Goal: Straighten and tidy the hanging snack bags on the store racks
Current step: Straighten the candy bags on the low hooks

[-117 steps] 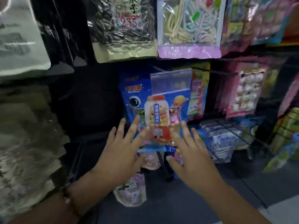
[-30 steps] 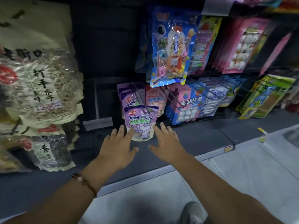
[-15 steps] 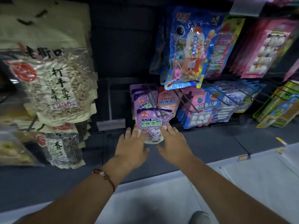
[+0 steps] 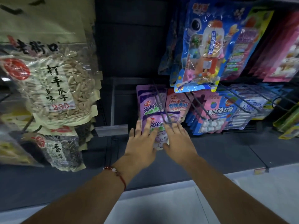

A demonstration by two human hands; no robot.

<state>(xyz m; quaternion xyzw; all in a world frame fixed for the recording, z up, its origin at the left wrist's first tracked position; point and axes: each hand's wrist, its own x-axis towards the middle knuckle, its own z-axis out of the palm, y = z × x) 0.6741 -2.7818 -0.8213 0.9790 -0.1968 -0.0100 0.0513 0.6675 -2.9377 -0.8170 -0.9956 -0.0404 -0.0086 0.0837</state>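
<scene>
A purple snack bag (image 4: pixel 159 135) hangs at the front of a low wire hook (image 4: pixel 163 110), with more purple bags (image 4: pixel 150 101) behind it. My left hand (image 4: pixel 142 147) lies flat on the bag's left side, fingers straight. My right hand (image 4: pixel 179 143) lies flat on its right side, thumb under the lower edge. A pink peach-flavour bag (image 4: pixel 177 104) hangs just right of it. Above hangs a blue gumball-machine bag (image 4: pixel 208 50).
Large sunflower-seed bags (image 4: pixel 53 81) and a darker seed bag (image 4: pixel 59 151) hang at the left. Pink-and-blue candy bags (image 4: pixel 216 117) on wire hooks fill the lower right, with pink bags (image 4: pixel 281 59) above. A dark shelf base (image 4: pixel 210 152) runs below, then pale floor (image 4: pixel 161 207).
Both hands have moved down from the blue gumball bag to the low purple bag and now press its two sides. My view has dropped and closed in on the lower rack.
</scene>
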